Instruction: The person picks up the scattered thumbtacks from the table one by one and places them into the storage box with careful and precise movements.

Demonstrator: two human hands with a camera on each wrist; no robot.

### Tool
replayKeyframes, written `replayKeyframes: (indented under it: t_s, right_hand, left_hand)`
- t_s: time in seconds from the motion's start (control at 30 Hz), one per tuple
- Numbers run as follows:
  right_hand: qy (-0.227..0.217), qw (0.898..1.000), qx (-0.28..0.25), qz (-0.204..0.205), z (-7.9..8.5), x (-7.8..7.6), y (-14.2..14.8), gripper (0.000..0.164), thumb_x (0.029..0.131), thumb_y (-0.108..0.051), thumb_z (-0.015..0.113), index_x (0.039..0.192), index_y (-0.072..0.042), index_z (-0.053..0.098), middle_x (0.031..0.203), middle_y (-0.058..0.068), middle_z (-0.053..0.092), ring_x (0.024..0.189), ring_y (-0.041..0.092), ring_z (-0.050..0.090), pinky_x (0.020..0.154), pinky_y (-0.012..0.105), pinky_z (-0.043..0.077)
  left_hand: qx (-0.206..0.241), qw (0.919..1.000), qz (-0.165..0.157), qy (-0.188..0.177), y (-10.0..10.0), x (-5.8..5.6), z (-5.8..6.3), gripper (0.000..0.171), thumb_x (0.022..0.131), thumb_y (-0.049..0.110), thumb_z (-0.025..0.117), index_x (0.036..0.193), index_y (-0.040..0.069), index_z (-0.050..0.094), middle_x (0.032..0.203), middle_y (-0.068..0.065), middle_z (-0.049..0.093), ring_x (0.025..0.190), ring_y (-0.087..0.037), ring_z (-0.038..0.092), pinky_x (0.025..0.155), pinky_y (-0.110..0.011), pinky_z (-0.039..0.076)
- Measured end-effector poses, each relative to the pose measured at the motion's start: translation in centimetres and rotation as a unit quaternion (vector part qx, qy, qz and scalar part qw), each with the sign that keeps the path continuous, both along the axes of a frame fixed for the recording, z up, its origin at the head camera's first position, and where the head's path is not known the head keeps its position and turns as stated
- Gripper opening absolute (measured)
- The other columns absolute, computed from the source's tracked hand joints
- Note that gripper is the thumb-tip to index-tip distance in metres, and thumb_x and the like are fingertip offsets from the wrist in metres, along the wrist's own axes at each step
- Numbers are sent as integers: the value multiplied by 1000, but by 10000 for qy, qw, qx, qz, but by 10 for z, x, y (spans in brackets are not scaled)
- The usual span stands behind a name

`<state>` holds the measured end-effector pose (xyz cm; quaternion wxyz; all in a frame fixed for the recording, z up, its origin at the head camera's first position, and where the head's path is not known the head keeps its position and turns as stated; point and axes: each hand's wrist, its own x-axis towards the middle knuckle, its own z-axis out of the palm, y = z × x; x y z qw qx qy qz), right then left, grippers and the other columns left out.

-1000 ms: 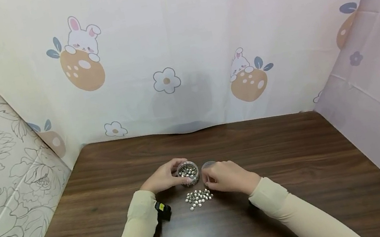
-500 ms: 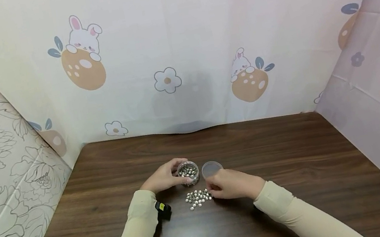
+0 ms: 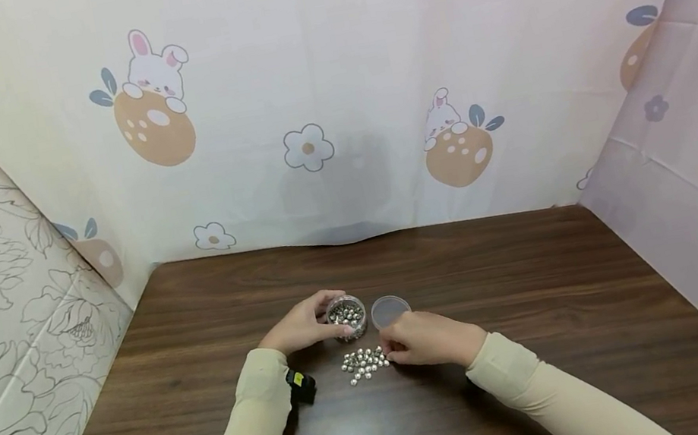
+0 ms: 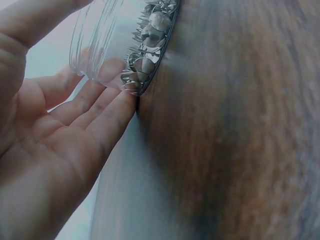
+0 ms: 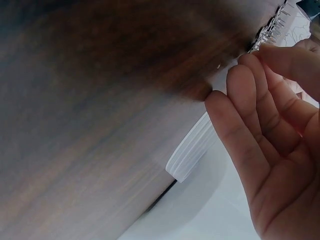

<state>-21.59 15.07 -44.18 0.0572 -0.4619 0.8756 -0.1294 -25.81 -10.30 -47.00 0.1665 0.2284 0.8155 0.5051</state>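
Observation:
My left hand (image 3: 301, 324) holds a clear round jar (image 3: 343, 300), thumb on the near side and fingers round the far side. Domed silver thumbtacks (image 4: 153, 31) fill its bottom, thin pins showing through the wall in the left wrist view. In front of the jar lies a loose pile of more thumbtacks (image 3: 361, 362). At the pile's right edge, my right hand (image 3: 430, 338) has its thumb and index fingertips together among the tacks. Whether a tack is pinched there I cannot tell. The other right fingers are bent beside them in the right wrist view.
A clear round lid (image 3: 389, 308) lies right of the jar, just behind my right hand. The brown wooden table (image 3: 509, 260) meets a patterned curtain (image 3: 368, 168) at its back edge. More patterned cloth hangs at both sides.
My right hand has moved from over the lid toward me, down to the right edge of the thumbtack pile, uncovering the lid. My left hand stays on the jar.

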Motion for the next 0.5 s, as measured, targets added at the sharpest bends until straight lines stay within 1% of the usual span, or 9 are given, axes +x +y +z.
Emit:
replayKeyframes:
  t_s: [0.27, 0.5]
  right_hand:
    - [62, 10000, 42, -39, 0, 0, -1, 15, 85, -14, 63, 73, -20, 58, 63, -15, 48, 53, -3, 41, 47, 15, 39]
    - [19, 9999, 38, -110, 0, 0, -1, 18, 85, -13, 63, 71, -22, 55, 61, -14, 47, 51, -2, 41, 46, 15, 38]
  left_hand:
    - [26, 10000, -43, 8, 0, -2, 0, 75, 74, 32, 79, 137, 12, 43, 123, -5, 56, 111, -14, 52, 99, -39, 45]
    - [62, 10000, -52, -27, 0, -2, -1, 75, 75, 32, 78, 137, 12, 43, 123, -5, 57, 110, -14, 53, 98, -39, 46]
